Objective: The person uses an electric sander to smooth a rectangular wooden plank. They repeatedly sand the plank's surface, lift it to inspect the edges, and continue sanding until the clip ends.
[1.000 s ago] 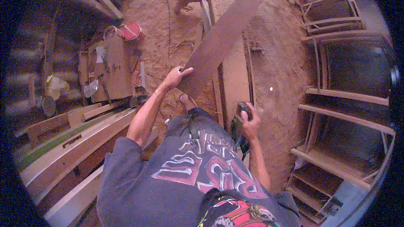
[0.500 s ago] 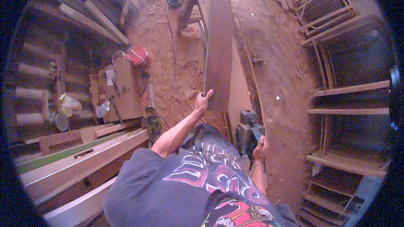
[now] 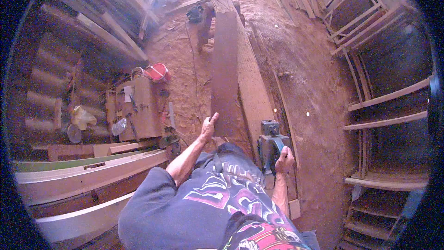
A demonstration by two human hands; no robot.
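My left hand is closed on the near end of a long dark reddish-brown board, its thumb lying on the top face. The board stretches away from me, and its far part lies over or against a paler plank. At my right side, my right hand is wrapped round the handle of a grey hand-held power tool with a boxy dark top. This tool is at the near end of the pale plank; its underside is hidden, so I cannot tell whether it touches the wood.
A trestle stands under the far end, with another dark tool and its cord beside it. To the left are a wooden box, a red bucket and long timbers. Wooden frames line the right.
The dark board has shifted left with my left hand, showing more of the pale plank. My right hand still holds the power tool. The whole view has tilted slightly.
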